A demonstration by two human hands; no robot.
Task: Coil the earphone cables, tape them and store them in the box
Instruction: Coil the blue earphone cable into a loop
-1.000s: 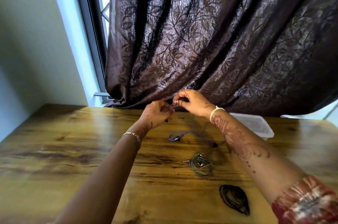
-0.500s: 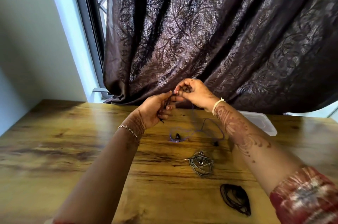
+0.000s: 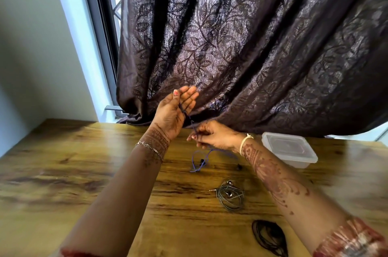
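My left hand (image 3: pixel 174 114) is raised above the table's far side with its fingers straight up, and its thumb seems to pinch the upper end of a blue earphone cable (image 3: pixel 197 161). That cable runs down across the palm to my right hand (image 3: pixel 210 137), which pinches it just below the left hand. Under the right hand the cable hangs in a loose loop onto the wooden table (image 3: pixel 84 172), its dark earbuds lying there. A clear plastic box (image 3: pixel 289 149) with its lid on stands at the right, beyond my right forearm.
A grey coiled earphone (image 3: pixel 230 198) lies on the table in front of the blue cable. A black coiled cable (image 3: pixel 269 237) lies nearer me at the right. A dark patterned curtain (image 3: pixel 241 46) hangs to the table's far edge, beside a window frame (image 3: pixel 100 25).
My left hand has risen and straightened its fingers. My right hand has dropped from beside it to below it, drawing the blue cable down across the left palm.
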